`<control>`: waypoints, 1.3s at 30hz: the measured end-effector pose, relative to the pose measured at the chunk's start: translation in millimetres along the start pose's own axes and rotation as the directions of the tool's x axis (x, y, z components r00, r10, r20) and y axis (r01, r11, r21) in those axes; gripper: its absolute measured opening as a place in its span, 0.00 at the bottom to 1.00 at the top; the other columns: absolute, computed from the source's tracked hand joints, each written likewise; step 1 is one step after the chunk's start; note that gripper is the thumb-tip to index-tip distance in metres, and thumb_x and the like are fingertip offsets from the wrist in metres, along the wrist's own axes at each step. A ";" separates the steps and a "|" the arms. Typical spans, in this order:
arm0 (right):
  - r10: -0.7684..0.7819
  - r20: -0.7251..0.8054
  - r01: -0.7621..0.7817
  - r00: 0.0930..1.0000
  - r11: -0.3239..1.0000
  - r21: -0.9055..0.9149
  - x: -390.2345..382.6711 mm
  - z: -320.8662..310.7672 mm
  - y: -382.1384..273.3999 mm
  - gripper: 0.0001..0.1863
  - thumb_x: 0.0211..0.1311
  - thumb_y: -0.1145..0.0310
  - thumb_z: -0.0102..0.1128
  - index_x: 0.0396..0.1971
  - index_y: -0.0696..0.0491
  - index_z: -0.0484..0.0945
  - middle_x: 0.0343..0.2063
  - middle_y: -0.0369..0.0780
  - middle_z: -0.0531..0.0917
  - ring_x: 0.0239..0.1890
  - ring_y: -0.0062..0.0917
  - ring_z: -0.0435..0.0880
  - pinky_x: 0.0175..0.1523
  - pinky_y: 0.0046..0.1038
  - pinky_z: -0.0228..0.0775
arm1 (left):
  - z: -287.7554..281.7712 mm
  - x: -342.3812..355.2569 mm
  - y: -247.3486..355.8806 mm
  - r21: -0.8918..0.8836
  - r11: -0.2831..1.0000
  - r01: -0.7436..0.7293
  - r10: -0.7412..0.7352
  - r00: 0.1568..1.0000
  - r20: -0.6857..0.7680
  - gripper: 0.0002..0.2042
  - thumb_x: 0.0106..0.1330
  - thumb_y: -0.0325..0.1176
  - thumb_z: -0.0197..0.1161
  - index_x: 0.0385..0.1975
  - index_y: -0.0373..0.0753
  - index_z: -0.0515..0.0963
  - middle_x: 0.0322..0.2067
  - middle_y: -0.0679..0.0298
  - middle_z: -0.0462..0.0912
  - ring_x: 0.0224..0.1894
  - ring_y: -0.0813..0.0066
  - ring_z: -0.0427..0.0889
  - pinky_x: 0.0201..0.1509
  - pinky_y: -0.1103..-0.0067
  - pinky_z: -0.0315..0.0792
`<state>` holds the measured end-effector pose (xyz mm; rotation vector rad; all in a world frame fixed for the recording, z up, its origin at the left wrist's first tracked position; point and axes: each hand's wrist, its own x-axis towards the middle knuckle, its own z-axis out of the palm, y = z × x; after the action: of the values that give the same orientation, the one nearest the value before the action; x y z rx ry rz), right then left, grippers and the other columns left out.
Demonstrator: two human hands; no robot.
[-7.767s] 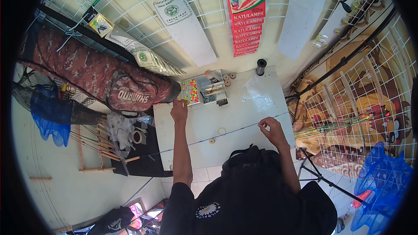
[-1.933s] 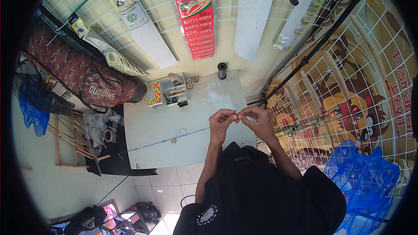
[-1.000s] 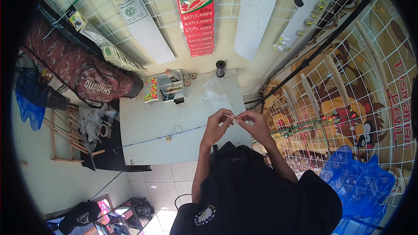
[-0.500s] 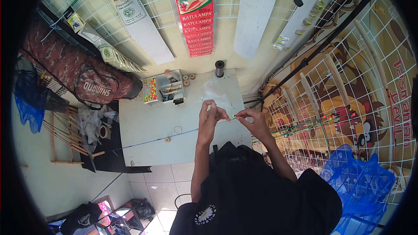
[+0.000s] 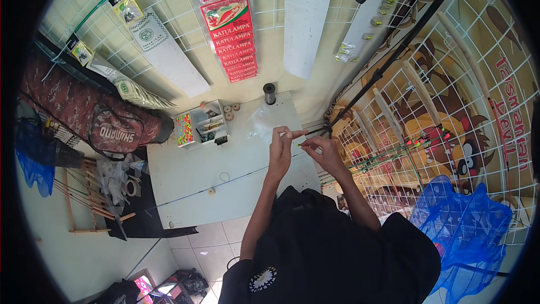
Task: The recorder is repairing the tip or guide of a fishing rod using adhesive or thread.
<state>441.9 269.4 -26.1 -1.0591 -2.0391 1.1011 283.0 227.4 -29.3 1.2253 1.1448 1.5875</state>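
Both of my hands are raised close together over the right part of the pale table. My right hand pinches a small yellow-green bead-like piece between thumb and fingertips. Just beside it, my left hand has its index finger stretched to the right and its other fingers curled; whatever they grip is too fine to make out. A thin blue rod slants across the table from the lower left toward my hands. Near it lie a small round wooden piece and a thin loop.
At the back of the table stand a compartment tray with colourful beads, several wooden spools, a dark spool and a clear plastic bag. A wire grid with rods rises at right; a camouflage rod bag is at left.
My left index finger has straightened out to the right above the small yellow-green piece. My right hand still pinches it. The whole view has shifted and tilted slightly.
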 end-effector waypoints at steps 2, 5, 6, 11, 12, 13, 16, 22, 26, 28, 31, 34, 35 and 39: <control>0.014 0.016 -0.014 1.000 0.999 -0.042 0.2 -2.7 2.9 0.07 0.57 0.73 0.64 0.35 0.56 0.82 0.29 0.40 0.83 0.29 0.27 0.81 0.36 0.28 0.72 | 2.0 1.4 -0.6 0.111 0.993 0.048 -0.052 0.998 0.032 0.08 0.77 0.36 0.39 0.42 0.38 0.59 0.39 0.47 0.83 0.41 0.60 0.84 0.48 0.74 0.73; -0.020 0.036 0.024 0.999 0.994 -0.108 -1.6 -8.2 12.7 0.07 0.56 0.74 0.63 0.35 0.57 0.81 0.28 0.40 0.81 0.29 0.27 0.80 0.36 0.29 0.72 | 3.9 6.6 3.4 0.303 0.950 0.069 -0.119 0.982 0.149 0.08 0.76 0.34 0.41 0.43 0.37 0.60 0.37 0.44 0.83 0.37 0.57 0.84 0.43 0.71 0.74; -0.042 0.026 0.045 0.999 0.993 -0.105 -1.8 -9.1 12.2 0.07 0.56 0.75 0.63 0.35 0.57 0.81 0.29 0.41 0.81 0.30 0.28 0.80 0.36 0.30 0.72 | 3.2 7.8 1.2 0.326 0.944 0.048 -0.111 0.978 0.177 0.08 0.76 0.34 0.41 0.43 0.36 0.60 0.37 0.43 0.83 0.35 0.56 0.84 0.42 0.71 0.75; -0.111 0.004 0.110 0.994 0.984 -0.140 0.1 -14.5 5.9 0.07 0.54 0.77 0.63 0.35 0.58 0.80 0.30 0.41 0.80 0.30 0.28 0.80 0.37 0.30 0.73 | -4.9 16.8 -3.3 0.382 0.919 0.096 -0.218 0.932 0.290 0.09 0.76 0.36 0.40 0.43 0.36 0.61 0.34 0.44 0.83 0.33 0.56 0.84 0.39 0.69 0.75; -0.121 -0.003 0.120 0.993 0.984 -0.129 0.3 -14.4 8.7 0.08 0.53 0.77 0.64 0.35 0.57 0.80 0.30 0.41 0.80 0.30 0.27 0.80 0.37 0.29 0.73 | -6.2 18.9 -1.0 0.392 0.905 0.163 -0.301 0.897 0.324 0.10 0.76 0.37 0.40 0.43 0.36 0.61 0.32 0.46 0.84 0.31 0.59 0.84 0.38 0.70 0.75; -0.131 -0.009 0.129 0.991 0.984 -0.119 0.3 -14.6 10.9 0.09 0.53 0.77 0.64 0.36 0.57 0.80 0.30 0.40 0.80 0.29 0.27 0.80 0.37 0.29 0.72 | -7.7 21.1 0.7 0.404 0.886 0.228 -0.382 0.853 0.355 0.11 0.76 0.38 0.41 0.43 0.36 0.61 0.30 0.48 0.84 0.30 0.61 0.84 0.37 0.72 0.75; -0.087 -0.008 0.087 0.996 0.993 -0.078 1.4 -16.0 13.9 0.10 0.53 0.76 0.65 0.36 0.57 0.81 0.30 0.40 0.81 0.29 0.24 0.80 0.36 0.27 0.72 | -14.5 29.1 -4.4 0.356 0.890 0.285 -0.422 0.810 0.407 0.11 0.76 0.39 0.42 0.42 0.37 0.60 0.25 0.55 0.82 0.27 0.68 0.82 0.35 0.75 0.75; -0.022 0.030 0.019 0.999 0.996 0.082 3.0 -17.8 15.7 0.10 0.54 0.73 0.66 0.36 0.59 0.81 0.30 0.39 0.83 0.31 0.20 0.81 0.37 0.24 0.72 | -18.2 31.8 -10.6 0.074 0.863 0.500 -0.461 0.718 0.521 0.06 0.75 0.34 0.43 0.44 0.40 0.60 0.25 0.63 0.74 0.28 0.73 0.79 0.36 0.75 0.79; -0.020 0.004 0.018 1.000 0.978 0.206 0.7 -14.2 22.7 0.11 0.56 0.71 0.66 0.39 0.59 0.81 0.31 0.39 0.84 0.33 0.19 0.82 0.39 0.22 0.73 | -19.2 31.0 -11.1 -0.046 0.840 0.541 -0.420 0.702 0.575 0.05 0.74 0.32 0.43 0.45 0.41 0.59 0.28 0.63 0.71 0.31 0.74 0.77 0.39 0.72 0.82; 0.105 0.054 -0.116 0.993 0.949 0.295 -1.8 -12.1 18.4 0.13 0.57 0.71 0.65 0.41 0.60 0.80 0.33 0.38 0.84 0.34 0.18 0.83 0.39 0.21 0.73 | -21.4 28.6 -11.6 -0.079 0.825 0.559 -0.418 0.699 0.580 0.06 0.74 0.33 0.44 0.45 0.42 0.60 0.28 0.63 0.71 0.34 0.75 0.75 0.40 0.70 0.82; 0.089 0.056 -0.104 0.995 0.901 0.421 -4.1 -7.3 19.9 0.12 0.57 0.72 0.65 0.40 0.60 0.80 0.34 0.39 0.84 0.33 0.17 0.83 0.39 0.21 0.73 | -19.0 27.0 -7.5 -0.083 0.797 0.598 -0.453 0.683 0.573 0.05 0.74 0.33 0.45 0.44 0.42 0.61 0.27 0.63 0.71 0.35 0.74 0.76 0.42 0.69 0.82; 0.059 0.028 -0.065 0.998 0.889 0.453 -6.9 -1.9 29.3 0.10 0.57 0.72 0.65 0.37 0.59 0.80 0.33 0.38 0.84 0.33 0.16 0.82 0.39 0.20 0.72 | -20.6 24.7 -10.8 -0.075 0.793 0.605 -0.461 0.675 0.575 0.07 0.74 0.36 0.47 0.44 0.42 0.62 0.28 0.63 0.71 0.34 0.74 0.76 0.42 0.68 0.82; 0.059 0.029 -0.065 0.998 0.889 0.452 -7.3 -2.6 32.3 0.10 0.57 0.72 0.65 0.37 0.59 0.80 0.33 0.38 0.84 0.33 0.16 0.82 0.39 0.20 0.72 | -20.3 24.9 -12.2 -0.076 0.793 0.605 -0.461 0.676 0.574 0.07 0.74 0.36 0.47 0.44 0.42 0.62 0.28 0.63 0.71 0.34 0.74 0.76 0.42 0.68 0.82; 0.066 0.041 -0.076 0.997 0.930 0.358 -7.6 -8.7 30.1 0.08 0.57 0.72 0.65 0.35 0.59 0.81 0.30 0.35 0.84 0.31 0.14 0.80 0.38 0.20 0.71 | -23.6 23.4 -14.1 -0.125 0.792 0.597 -0.439 0.701 0.563 0.08 0.74 0.38 0.48 0.42 0.41 0.63 0.28 0.62 0.72 0.34 0.75 0.76 0.41 0.67 0.82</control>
<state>463.6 276.7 -48.8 -0.9365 -1.7383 1.4676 256.2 249.1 -40.0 0.9132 0.7676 0.8739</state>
